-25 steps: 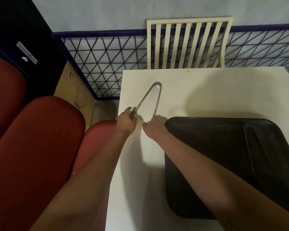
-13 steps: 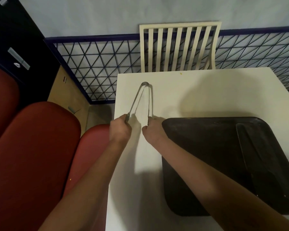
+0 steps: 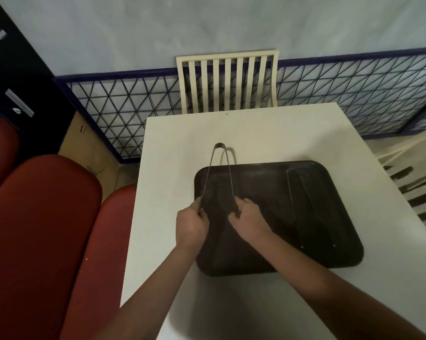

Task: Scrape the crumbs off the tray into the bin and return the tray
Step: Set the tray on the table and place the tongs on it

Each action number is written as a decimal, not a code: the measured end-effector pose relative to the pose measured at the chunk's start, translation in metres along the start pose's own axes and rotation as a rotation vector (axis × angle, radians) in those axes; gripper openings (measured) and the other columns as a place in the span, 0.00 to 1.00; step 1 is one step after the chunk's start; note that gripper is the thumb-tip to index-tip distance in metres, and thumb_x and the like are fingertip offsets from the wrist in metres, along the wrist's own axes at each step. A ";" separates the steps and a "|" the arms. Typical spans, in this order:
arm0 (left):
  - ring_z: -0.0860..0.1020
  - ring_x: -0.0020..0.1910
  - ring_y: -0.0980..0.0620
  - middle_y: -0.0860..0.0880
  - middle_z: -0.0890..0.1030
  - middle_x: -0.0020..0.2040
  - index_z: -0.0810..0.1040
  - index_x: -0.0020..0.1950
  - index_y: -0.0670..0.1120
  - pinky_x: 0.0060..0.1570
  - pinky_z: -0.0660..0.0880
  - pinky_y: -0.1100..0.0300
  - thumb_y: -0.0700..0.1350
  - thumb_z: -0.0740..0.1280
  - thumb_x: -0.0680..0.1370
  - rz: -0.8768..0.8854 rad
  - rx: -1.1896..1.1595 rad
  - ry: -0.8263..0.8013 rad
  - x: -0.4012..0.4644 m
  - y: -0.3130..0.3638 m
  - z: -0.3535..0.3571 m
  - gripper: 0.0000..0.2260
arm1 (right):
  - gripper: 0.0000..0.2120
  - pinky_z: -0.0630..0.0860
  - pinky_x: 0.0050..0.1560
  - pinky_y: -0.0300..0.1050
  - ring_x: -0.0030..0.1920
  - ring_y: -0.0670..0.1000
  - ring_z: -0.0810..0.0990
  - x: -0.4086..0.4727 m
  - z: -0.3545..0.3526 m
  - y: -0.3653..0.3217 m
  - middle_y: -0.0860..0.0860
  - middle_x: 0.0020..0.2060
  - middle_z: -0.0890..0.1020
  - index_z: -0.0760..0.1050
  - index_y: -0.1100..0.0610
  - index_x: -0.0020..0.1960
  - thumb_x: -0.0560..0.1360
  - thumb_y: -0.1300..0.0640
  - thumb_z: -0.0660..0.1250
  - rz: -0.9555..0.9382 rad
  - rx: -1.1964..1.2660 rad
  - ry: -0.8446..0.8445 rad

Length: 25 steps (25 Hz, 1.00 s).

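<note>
A left hand and a right hand each pinch one end of a thin, U-shaped metal scraper held over a dark, matte, round-cornered tray. The tray lies flat on a smooth white table, with a cream slatted chair and blue lattice railing beyond and red cushioned seats at left.

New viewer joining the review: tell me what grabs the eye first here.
Two hands meet over the dark tray on the white table: the left hand and right hand each grip one leg of the U-shaped metal scraper. Red cushioned seats fill the left side.
</note>
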<state>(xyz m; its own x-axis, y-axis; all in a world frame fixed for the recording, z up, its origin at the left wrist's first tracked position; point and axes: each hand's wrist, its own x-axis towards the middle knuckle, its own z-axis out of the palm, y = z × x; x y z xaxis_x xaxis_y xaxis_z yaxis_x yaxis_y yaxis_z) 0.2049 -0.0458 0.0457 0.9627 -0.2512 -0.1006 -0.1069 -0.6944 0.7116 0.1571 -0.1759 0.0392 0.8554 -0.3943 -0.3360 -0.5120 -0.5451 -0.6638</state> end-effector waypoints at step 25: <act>0.59 0.72 0.42 0.45 0.59 0.74 0.54 0.75 0.47 0.69 0.59 0.41 0.61 0.64 0.73 -0.145 0.282 -0.132 -0.067 0.051 0.100 0.36 | 0.32 0.55 0.71 0.57 0.72 0.58 0.57 -0.055 -0.066 0.138 0.56 0.71 0.61 0.57 0.52 0.75 0.75 0.42 0.60 -0.030 -0.462 0.273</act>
<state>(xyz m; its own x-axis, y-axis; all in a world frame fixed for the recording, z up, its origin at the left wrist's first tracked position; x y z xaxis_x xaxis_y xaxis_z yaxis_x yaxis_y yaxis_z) 0.1097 -0.1321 0.0193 0.9344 -0.2088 -0.2886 -0.0540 -0.8838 0.4647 0.0338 -0.2780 0.0101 0.8502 -0.5178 -0.0948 -0.5214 -0.8038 -0.2864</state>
